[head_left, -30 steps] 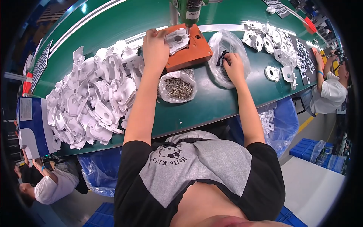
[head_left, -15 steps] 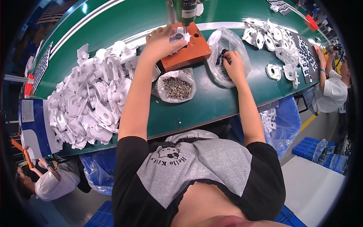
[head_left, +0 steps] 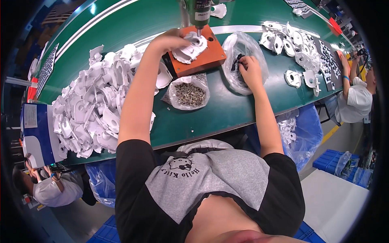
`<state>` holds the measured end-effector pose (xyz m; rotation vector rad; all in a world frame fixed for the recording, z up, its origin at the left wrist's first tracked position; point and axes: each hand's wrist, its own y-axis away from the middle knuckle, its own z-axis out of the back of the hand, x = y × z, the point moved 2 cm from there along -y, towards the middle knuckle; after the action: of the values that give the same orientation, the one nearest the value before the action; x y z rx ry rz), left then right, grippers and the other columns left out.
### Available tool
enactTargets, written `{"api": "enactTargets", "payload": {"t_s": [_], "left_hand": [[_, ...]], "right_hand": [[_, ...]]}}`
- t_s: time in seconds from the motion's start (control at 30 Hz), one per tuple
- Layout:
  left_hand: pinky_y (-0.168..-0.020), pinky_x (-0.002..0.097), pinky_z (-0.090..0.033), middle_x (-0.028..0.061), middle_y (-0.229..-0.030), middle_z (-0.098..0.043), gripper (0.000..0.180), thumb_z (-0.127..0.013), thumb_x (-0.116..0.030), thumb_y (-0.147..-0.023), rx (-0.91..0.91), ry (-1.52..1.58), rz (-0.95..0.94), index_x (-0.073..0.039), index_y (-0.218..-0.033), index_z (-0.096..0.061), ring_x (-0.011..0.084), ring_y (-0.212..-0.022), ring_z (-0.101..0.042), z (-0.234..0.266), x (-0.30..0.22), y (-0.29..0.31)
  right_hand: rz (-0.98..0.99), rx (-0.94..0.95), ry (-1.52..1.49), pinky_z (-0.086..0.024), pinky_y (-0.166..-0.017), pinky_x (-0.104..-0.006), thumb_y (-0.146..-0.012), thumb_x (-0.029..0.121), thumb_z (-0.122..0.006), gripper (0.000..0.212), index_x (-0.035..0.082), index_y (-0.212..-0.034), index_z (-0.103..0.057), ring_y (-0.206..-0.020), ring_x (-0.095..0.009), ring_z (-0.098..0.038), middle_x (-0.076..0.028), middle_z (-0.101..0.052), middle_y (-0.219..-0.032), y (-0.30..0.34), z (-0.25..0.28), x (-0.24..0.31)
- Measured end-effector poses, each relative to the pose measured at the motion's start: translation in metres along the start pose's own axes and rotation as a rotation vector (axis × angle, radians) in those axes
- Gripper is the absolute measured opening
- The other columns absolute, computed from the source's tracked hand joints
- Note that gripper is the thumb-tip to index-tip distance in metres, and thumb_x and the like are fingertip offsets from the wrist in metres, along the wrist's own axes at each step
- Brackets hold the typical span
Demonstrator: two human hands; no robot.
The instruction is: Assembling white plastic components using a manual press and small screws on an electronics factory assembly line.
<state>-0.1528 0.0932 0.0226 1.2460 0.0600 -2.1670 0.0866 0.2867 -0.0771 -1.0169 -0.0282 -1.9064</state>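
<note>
My left hand (head_left: 170, 41) is closed on the far left edge of a white plastic part (head_left: 189, 52), its fingers partly hidden and a little blurred. The part lies over an orange block (head_left: 202, 60), beneath the bit of a green power screwdriver (head_left: 201, 12). Inside a clear plastic bag (head_left: 259, 67) on the right, my right hand (head_left: 250, 69) pinches at small black pieces (head_left: 237, 62); their exact kind does not show. Between my arms sits a small bag of metal screws (head_left: 190, 95), nearest the block's front.
A large heap of white plastic parts (head_left: 91, 109) covers the bench (head_left: 174, 129) at left. More white parts (head_left: 298, 44) lie at far right beside dark sheets of small pieces (head_left: 327, 60). Blue plastic-lined bins (head_left: 308, 125) stand below the bench edge. Other people sit at both sides.
My left hand has shifted left and slightly away, and the white part now shows more fully, turned over the block. My right hand stays in the bag, nearly still.
</note>
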Motion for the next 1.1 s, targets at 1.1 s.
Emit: {"api": "enactTargets", "payload": {"t_s": [1.1], "left_hand": [[-0.096,0.0431,-0.042,0.0226,-0.104,-0.058,0.026,-0.063,-0.026,-0.082,-0.474,-0.541,-0.535,-0.004,-0.095,-0.060,0.0359,-0.109,-0.054,-0.061,0.007,0.054]], "right_hand": [[-0.076,-0.098,-0.127,-0.045,-0.076,-0.0353,-0.084,0.006,-0.057,0.012,0.004,-0.096,-0.060,-0.086,-0.027,-0.056,-0.011,-0.057,-0.090,-0.002,-0.001,-0.012]]}}
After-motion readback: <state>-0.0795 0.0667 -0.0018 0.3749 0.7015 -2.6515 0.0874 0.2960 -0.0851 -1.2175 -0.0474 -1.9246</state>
